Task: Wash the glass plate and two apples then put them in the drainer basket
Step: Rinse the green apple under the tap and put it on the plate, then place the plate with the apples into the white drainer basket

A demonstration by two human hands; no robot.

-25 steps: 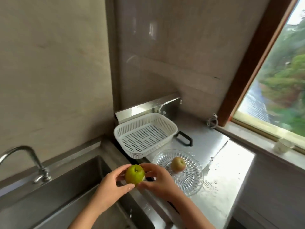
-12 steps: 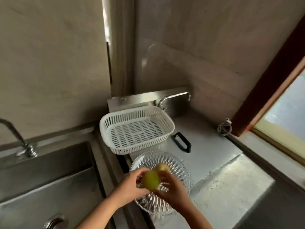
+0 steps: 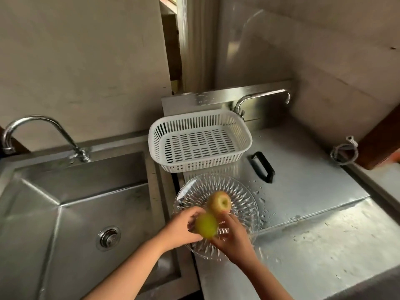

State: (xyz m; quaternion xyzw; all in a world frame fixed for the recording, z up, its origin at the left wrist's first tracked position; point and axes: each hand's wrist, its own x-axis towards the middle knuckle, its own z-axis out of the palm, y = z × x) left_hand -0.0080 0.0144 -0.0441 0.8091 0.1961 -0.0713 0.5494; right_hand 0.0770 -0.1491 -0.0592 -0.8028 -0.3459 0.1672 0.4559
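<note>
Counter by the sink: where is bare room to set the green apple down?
Bare steel lies right of the glass plate, below the black handle. The white basket holds nothing. The plate is crowded: second apple, both hands.

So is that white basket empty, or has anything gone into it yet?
Empty. The drainer basket shows only its bare slotted floor; one apple lies on the glass plate, and both hands hold the green apple.
</note>
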